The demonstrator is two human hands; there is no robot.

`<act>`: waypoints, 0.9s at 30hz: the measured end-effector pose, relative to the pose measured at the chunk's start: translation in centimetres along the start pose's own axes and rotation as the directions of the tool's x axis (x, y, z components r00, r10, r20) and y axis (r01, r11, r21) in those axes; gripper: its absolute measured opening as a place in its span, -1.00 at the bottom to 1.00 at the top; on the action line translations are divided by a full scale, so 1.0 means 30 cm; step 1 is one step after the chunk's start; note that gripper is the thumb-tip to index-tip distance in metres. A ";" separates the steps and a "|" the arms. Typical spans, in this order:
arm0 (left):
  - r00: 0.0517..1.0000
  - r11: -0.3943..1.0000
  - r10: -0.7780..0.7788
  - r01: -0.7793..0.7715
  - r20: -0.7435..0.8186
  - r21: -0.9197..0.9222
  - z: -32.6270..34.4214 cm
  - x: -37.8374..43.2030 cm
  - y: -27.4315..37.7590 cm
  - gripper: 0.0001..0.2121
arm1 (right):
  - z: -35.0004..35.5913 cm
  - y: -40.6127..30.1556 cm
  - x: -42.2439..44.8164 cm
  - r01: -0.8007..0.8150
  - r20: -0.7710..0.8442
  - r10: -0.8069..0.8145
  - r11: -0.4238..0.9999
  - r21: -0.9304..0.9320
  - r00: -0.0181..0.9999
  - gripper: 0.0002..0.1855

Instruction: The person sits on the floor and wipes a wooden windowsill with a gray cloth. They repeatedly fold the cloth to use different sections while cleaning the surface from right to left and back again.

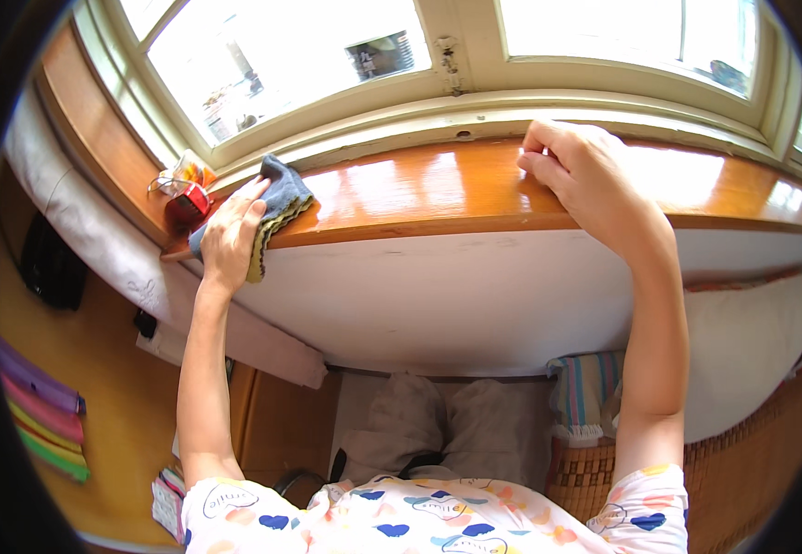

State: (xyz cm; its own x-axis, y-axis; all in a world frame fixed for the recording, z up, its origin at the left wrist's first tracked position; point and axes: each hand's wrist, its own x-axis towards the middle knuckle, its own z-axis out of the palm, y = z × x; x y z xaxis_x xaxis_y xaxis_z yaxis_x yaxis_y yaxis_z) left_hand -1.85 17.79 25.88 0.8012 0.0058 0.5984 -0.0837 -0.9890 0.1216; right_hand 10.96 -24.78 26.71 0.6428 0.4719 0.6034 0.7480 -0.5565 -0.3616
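Observation:
My left hand lies with its fingers along a folded cloth, blue on one face and yellow-green along its scalloped edge. It presses the cloth onto the left end of a glossy orange-brown wooden windowsill, and one corner hangs over the front edge. Just beyond those fingers are a red object and a crumpled orange-and-white packet. My right hand is over the right half of the sill, fingers curled in and thumb against them. I see nothing held in it, though the palm is hidden.
Behind the sill stands a cream-framed window with a metal latch. A white-covered ledge runs along the left, above colourful folders. At lower right are a striped fringed cloth and a woven mat.

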 end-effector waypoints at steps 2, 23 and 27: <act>1.000 1.000 -0.009 0.009 -0.018 -0.002 0.005 0.006 0.003 -0.54 | -0.005 -0.004 -0.002 0.018 0.009 -0.018 1.000 -0.016 1.000 -0.78; 0.964 0.996 0.089 -0.081 -0.252 0.042 -0.005 -0.064 -0.204 -0.59 | 0.070 -0.033 0.000 -0.154 -0.182 0.132 0.982 -0.108 0.974 -0.76; 0.914 0.989 0.145 -0.131 -0.379 0.062 0.036 -0.072 -0.222 -0.53 | 0.070 -0.002 -0.018 -0.174 -0.268 0.107 0.956 -0.238 0.958 -0.68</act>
State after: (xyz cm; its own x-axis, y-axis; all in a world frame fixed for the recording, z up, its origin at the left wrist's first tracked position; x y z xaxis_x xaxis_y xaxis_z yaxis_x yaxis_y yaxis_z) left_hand -2.40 24.22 22.91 0.4952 -0.0823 0.8649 -0.1516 -0.9884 -0.0072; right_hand 10.90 -23.57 24.92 0.6516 0.2091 0.7291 0.5639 -0.7765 -0.2813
